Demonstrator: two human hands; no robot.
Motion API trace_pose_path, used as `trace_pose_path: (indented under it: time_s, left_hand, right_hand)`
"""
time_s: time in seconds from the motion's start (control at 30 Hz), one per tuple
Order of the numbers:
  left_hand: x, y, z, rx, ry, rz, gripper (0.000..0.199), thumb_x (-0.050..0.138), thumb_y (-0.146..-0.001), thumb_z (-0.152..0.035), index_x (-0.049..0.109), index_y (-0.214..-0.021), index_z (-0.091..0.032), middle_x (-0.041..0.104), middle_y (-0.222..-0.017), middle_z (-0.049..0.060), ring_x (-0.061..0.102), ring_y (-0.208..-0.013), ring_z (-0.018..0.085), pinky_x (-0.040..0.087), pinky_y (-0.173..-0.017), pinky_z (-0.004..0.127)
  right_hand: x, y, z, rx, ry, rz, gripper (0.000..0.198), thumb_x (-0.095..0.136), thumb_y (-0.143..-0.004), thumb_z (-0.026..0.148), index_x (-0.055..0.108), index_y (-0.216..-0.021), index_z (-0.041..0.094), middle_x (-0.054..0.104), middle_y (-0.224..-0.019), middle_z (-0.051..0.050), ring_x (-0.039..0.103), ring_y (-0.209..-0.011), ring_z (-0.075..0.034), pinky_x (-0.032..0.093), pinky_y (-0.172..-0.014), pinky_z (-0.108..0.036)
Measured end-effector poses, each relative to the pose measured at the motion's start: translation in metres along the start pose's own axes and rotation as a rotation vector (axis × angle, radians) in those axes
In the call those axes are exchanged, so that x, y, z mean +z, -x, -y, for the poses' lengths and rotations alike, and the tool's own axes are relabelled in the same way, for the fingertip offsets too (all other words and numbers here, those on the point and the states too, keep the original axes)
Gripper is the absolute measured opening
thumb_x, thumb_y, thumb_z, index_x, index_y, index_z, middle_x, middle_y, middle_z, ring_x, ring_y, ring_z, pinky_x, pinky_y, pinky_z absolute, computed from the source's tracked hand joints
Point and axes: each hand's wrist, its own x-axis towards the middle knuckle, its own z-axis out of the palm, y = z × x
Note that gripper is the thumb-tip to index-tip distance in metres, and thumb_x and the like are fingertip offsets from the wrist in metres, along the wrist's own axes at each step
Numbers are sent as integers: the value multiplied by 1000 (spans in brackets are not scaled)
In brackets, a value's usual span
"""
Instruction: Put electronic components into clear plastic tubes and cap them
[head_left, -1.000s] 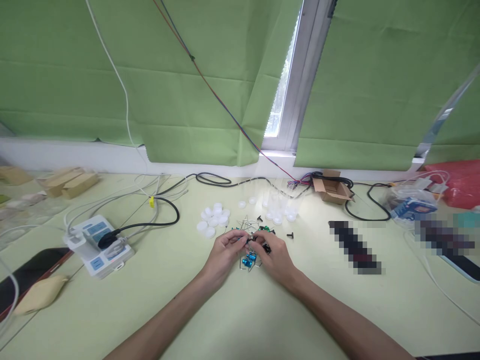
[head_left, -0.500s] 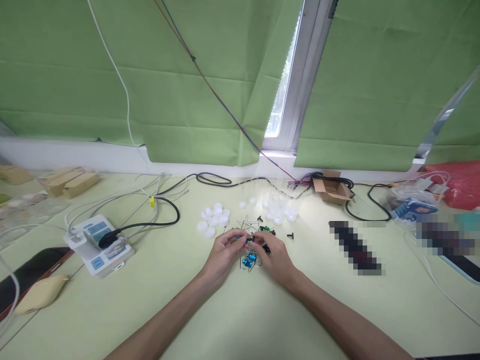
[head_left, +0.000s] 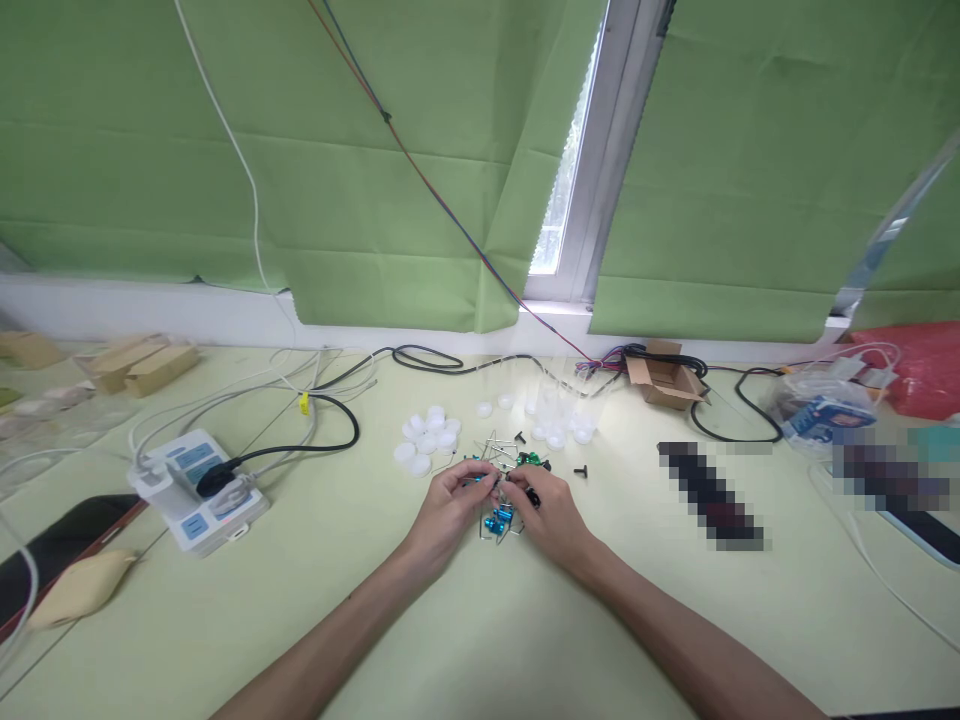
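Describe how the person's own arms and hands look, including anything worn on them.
The left hand and right hand wear no gloves, and no rings can be made out. Both forearms are bare as far as they show, with no sleeve, watch, bracelet or cable. The left one bears a small spot.

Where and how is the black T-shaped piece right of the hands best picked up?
Probably pinch the black piece by its narrow stem, from above, with the nearer right hand: it lies by itself, stem pointing left, wider crossbar on the right.
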Motion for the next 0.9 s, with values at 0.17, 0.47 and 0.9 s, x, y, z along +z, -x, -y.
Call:
trace_pose_path:
  time_s: [0.17, 0.47, 0.9]
  left_hand:
    - [1, 1, 0, -20, -19, 14, 23, 81, -73, -32, 71, -87, -16, 65, -73, 2, 61, -68, 13, 50, -69, 25]
    - [0, 0, 1, -7, 24, -34, 20, 81, -74, -30, 72, -87, -17, 67, -88, 4, 64, -78, 14, 52, -74, 24]
    - [-2, 0, 1, -3, 19, -14, 22, 81, -73, -30, 72, -88, -16, 67, -84, 4, 62, -72, 13, 52, -70, 25]
  right_hand:
    - [-1, -1, -1, 0, 52, 8, 27, 48, -99, 29, 62, -77, 20, 65, -72, -3, 59, -69, -18, 46, -66, -30]
    - [0, 1, 3, -41, -52, -30, 15, 58, -93, 27, 60, -105, 20, 66, -79, -4, 62, -72, -19, 50, -73, -33]
    - [0, 2, 0, -24, -53, 5, 11, 54, -94, 25, 59, -103, 19, 64, -81, -4, 61, -75, -19, 49, -72, -31]
